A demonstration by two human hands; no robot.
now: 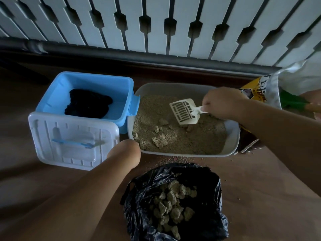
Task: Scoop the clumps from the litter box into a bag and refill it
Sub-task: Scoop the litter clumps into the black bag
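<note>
Nearest the viewer, an open black bag (175,202) on the wooden floor (260,188) holds a heap of clumps (173,197). Beyond it stands the grey litter box (232,136), with more clumps lying in its litter (191,140); the left hand (124,150) grips its near-left corner, fingers hidden from view, while the right hand (224,103) pinches the handle of a white slotted scoop (185,111) above the litter. Left of the box sits a blue bin (83,100) containing dark cloth (88,105), its white lid (73,140) leaning at its near side; a yellow litter sack (258,89) lies at far right.
</note>
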